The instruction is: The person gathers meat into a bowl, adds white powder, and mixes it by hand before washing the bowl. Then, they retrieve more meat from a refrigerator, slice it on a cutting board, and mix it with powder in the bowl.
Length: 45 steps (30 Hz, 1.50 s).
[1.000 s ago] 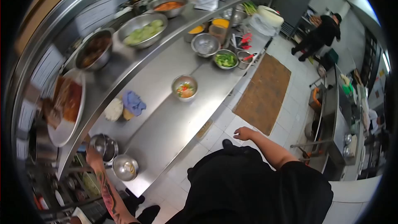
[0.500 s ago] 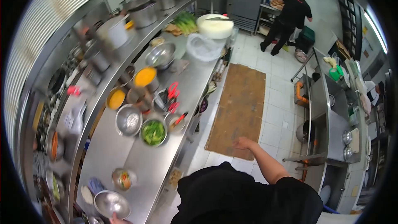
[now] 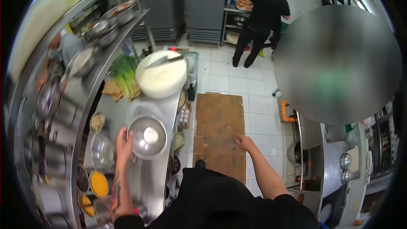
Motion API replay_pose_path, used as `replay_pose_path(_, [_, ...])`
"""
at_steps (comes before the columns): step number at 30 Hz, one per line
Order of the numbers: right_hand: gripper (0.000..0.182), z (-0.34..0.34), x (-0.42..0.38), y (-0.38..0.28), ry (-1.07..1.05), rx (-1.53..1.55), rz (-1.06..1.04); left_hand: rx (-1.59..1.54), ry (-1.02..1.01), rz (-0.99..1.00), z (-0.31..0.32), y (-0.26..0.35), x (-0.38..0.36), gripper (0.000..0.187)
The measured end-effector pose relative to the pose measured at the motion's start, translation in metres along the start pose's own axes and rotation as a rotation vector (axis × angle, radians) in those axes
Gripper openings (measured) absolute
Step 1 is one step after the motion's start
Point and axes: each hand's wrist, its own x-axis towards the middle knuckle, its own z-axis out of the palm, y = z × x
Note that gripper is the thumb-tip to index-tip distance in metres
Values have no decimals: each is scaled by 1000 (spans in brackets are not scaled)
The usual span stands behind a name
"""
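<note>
My left hand (image 3: 124, 141) grips the left rim of a shiny metal bowl (image 3: 144, 146), which is over the steel counter (image 3: 149, 177). Inside the bowl a bright round patch shows; I cannot tell whether it is glare or contents. Over the brown floor mat (image 3: 219, 129), my right hand (image 3: 243, 142) hangs with its fingers curled and nothing visible in them. A round white block (image 3: 163, 80) with a knife (image 3: 163, 62) on it stands beyond the bowl, beside leafy greens (image 3: 124, 74).
Another metal bowl (image 3: 102, 148) and a container of orange food (image 3: 98, 183) are left of my left arm. Shelves with pots line the left side. A co-worker in black (image 3: 263, 15) stands ahead by a rack. A steel table (image 3: 335, 161) is at the right.
The view has moved forward along the counter. My left hand has carried the metal bowl up from the near end toward the white block. My right hand's fingers are more curled.
</note>
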Motion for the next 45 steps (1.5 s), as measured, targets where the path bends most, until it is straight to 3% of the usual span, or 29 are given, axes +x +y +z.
replay_pose_path(3, [44,-3,-1,103,-208,11,98,39,11,58,72,-29,163,32])
replay_pose_path(4, [41,1,-4,139,-256,191,302,100,35,62,91,-48,213,30])
replay_pose_path(6, [31,-6,-5,196,-296,270,465,157,55,80,110,-67,303,28])
replay_pose_path(7, [27,8,1,247,-382,344,588,302,-20,-6,114,-79,337,26])
replay_pose_path(8, [24,22,11,297,-476,410,712,446,-93,-104,122,-96,363,25])
replay_pose_path(10, [20,3,41,338,-651,539,742,181,-121,-145,130,-103,390,24])
replay_pose_path(13, [22,-67,150,327,-617,322,882,63,-170,-306,134,-92,402,27])
replay_pose_path(14, [23,-85,201,332,-636,218,835,100,-96,-340,135,-78,405,31])
replay_pose_path(16, [29,-127,335,332,-707,-91,508,123,7,-400,146,-52,421,36])
replay_pose_path(17, [33,-150,405,322,-665,-233,342,189,184,-361,152,-37,430,42])
replay_pose_path(18, [40,-168,467,318,-396,-300,59,261,360,-319,159,-20,442,50])
replay_pose_path(19, [41,-217,537,264,-434,-307,87,260,384,-346,168,0,456,50])
replay_pose_path(22, [38,-291,728,174,-153,-96,-94,297,582,-282,217,58,520,65])
replay_pose_path(25, [32,-326,898,113,-65,210,-265,478,681,-188,255,71,581,66])
replay_pose_path(26, [30,-357,920,59,-54,237,-287,312,895,-189,268,59,599,64])
replay_pose_path(27, [32,-337,975,77,38,308,-348,147,1102,-170,274,48,618,61])
replay_pose_path(28, [31,-372,977,26,6,102,-382,261,1203,-252,275,37,624,55])
replay_pose_path(29, [30,-366,1005,25,66,-121,-503,276,1243,-254,273,31,631,55])
replay_pose_path(31, [34,-363,1050,10,-331,-463,-414,-24,1432,-217,280,27,634,54])
replay_pose_path(33, [33,-351,1129,-10,-687,-550,-488,84,1560,-236,282,35,646,45])
replay_pose_path(36, [26,-353,1259,-155,-237,-638,-798,129,1656,-301,277,26,639,31])
replay_pose_path(37, [20,-401,1253,-258,-165,-527,-989,150,1679,-303,276,26,638,31])
replay_pose_path(39, [21,-429,1316,-397,99,-276,-1413,237,1725,-363,276,20,635,32])
replay_pose_path(42, [37,-489,1383,-589,112,-210,-1535,293,1758,-404,263,-9,605,36])
replay_pose_path(43, [37,-512,1402,-637,238,-198,-1663,304,1787,-399,269,-10,606,37])
replay_pose_path(45, [40,-552,1436,-707,745,-642,-1631,222,1873,-366,273,-16,605,39])
